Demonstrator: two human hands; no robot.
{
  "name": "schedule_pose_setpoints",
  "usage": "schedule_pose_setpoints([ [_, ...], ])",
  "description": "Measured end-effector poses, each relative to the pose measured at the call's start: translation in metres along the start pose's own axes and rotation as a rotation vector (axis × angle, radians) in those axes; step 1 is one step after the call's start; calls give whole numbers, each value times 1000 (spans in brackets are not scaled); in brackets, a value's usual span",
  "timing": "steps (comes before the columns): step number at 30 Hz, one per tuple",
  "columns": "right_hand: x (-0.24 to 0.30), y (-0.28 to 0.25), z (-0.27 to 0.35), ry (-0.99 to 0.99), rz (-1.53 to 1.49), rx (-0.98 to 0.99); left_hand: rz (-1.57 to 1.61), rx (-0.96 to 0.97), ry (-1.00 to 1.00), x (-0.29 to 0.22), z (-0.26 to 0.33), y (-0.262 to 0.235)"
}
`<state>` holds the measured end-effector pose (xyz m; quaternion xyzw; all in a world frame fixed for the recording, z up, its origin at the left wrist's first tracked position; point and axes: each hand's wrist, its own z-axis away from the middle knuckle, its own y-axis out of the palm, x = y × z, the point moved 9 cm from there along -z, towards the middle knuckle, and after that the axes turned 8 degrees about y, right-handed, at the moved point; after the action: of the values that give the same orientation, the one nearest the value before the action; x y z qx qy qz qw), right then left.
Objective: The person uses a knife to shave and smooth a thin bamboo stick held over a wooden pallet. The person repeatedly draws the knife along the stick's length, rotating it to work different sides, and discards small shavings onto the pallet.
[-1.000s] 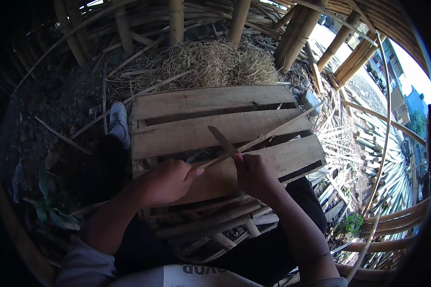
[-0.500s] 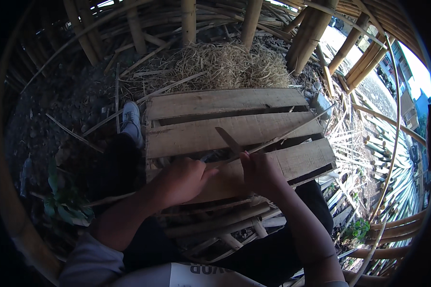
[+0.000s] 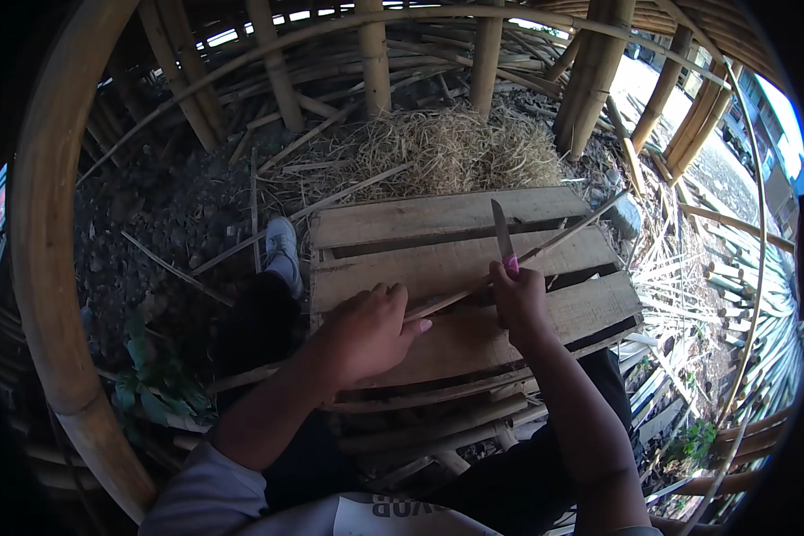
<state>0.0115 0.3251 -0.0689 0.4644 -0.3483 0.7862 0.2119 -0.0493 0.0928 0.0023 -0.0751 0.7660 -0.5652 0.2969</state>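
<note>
A long thin bamboo strip (image 3: pixel 563 236) slants across the slatted wooden bench (image 3: pixel 447 263) in front of me, its far end past the bench's right edge. My left hand (image 3: pixel 366 335) is closed around the strip's near part, thumb toward the right. Over the middle slats, my right hand (image 3: pixel 523 299) grips a knife (image 3: pixel 503 230) by its pink handle. The blade points up and away, standing beside the strip. Whether the right hand also touches the strip is hard to tell.
A heap of pale shavings (image 3: pixel 456 147) lies beyond the bench. Bamboo posts (image 3: pixel 375 62) stand behind it, and a thick bamboo pole (image 3: pixel 54 241) rises at the left. Cut bamboo lengths (image 3: pixel 750 330) lie at the right. My shoe (image 3: pixel 281 246) is left of the bench.
The knife has swung from pointing up-left to nearly straight ahead. My right hand has moved slightly away from me, and the left still holds the strip. The whole view has shifted.
</note>
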Motion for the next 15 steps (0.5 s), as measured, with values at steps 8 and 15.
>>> schedule_pose_setpoints([
  [8, 11, -10, -6, -26, -33, -119, 30, 171, -483, 102, 7, -96],
  [15, 20, -49, -22, -238, 69, -386, 261, 381, -786, 241, 45, -77],
])
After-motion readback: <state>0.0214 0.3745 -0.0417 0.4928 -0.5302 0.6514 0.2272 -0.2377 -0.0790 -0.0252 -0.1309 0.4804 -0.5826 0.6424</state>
